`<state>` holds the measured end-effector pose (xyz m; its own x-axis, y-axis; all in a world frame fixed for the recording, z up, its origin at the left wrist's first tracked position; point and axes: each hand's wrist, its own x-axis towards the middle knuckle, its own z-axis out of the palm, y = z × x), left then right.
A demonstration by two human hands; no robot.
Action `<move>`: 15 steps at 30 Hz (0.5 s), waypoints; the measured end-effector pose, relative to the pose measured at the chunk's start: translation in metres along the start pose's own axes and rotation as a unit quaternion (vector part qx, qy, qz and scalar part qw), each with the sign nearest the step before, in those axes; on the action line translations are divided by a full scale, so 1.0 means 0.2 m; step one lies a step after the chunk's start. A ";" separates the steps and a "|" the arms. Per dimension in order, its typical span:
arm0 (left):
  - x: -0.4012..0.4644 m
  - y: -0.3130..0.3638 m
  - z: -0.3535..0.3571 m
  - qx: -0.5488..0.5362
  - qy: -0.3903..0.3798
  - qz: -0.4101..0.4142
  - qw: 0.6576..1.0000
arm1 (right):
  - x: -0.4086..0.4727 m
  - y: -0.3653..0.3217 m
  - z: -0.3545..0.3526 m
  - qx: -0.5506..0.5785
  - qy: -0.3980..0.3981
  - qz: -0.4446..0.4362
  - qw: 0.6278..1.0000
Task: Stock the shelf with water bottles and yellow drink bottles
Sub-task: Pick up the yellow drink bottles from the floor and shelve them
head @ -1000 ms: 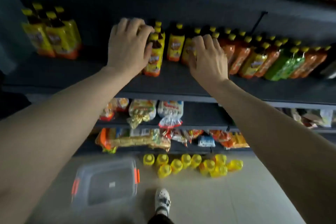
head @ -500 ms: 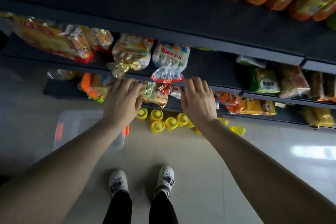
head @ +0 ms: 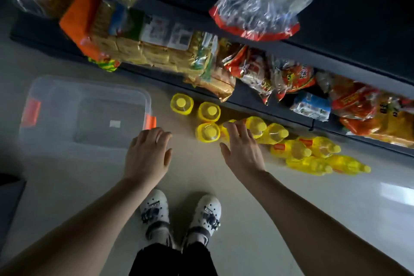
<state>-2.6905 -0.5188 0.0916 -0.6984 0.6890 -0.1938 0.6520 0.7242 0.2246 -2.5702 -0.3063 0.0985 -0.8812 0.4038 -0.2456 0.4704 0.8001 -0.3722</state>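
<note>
The floor (head: 313, 219) was pale and glossy and filled most of the view. The dark shelf (head: 336, 36) ran diagonally across the top, its lower tiers packed with snack bags (head: 253, 67) and a long pack of biscuits (head: 152, 51); a clear bag with a red edge (head: 257, 11) hung over the upper tier. A clear plastic bin (head: 85, 114) with orange latches sat on the floor to your left, nothing visible inside but a small label on its base. The yellow drink bottles (head: 298, 150) were on the floor, just in front of the bottom shelf: some upright, seen from the cap down, and others lying on their sides in a heap to the right. No water bottles showed.

Your forearms came in from both bottom corners. Your left hand (head: 146, 157) was over bare floor, near the bin's corner, fingers relaxed and slightly apart, holding nothing. Your right hand (head: 243, 150) was spread, thumb out, with the fingertips (head: 235, 125) over the nearest upright bottles; contact cannot be told. It held nothing. Your white shoes (head: 181, 215) were side by side below your hands, dark trouser hems above them.
</note>
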 end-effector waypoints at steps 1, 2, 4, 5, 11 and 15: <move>0.02 -0.03 0.08 -0.002 -0.009 0.000 1.000 | 0.03 0.02 0.10 0.002 -0.019 0.005 1.000; 0.04 -0.06 0.16 -0.007 -0.016 0.005 1.000 | 0.06 0.05 0.19 0.004 -0.035 0.009 0.999; 0.10 -0.10 0.31 -0.023 -0.031 0.021 0.999 | 0.13 0.09 0.36 0.002 -0.058 0.023 0.998; 0.12 -0.10 0.39 -0.034 -0.041 0.027 0.998 | 0.16 0.12 0.43 0.002 -0.066 0.031 0.997; 0.25 -0.06 0.83 -0.052 -0.101 0.036 0.993 | 0.33 0.32 0.75 -0.006 -0.070 0.034 0.997; 0.30 -0.07 1.01 -0.038 -0.117 0.017 0.992 | 0.38 0.41 0.86 0.038 -0.073 0.007 0.997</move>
<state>-2.6825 -0.4810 -0.1172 -0.5823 0.7077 -0.4001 0.6433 0.7020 0.3054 -2.5910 -0.2864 -0.1042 -0.8610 0.3421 -0.3764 0.4899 0.7568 -0.4328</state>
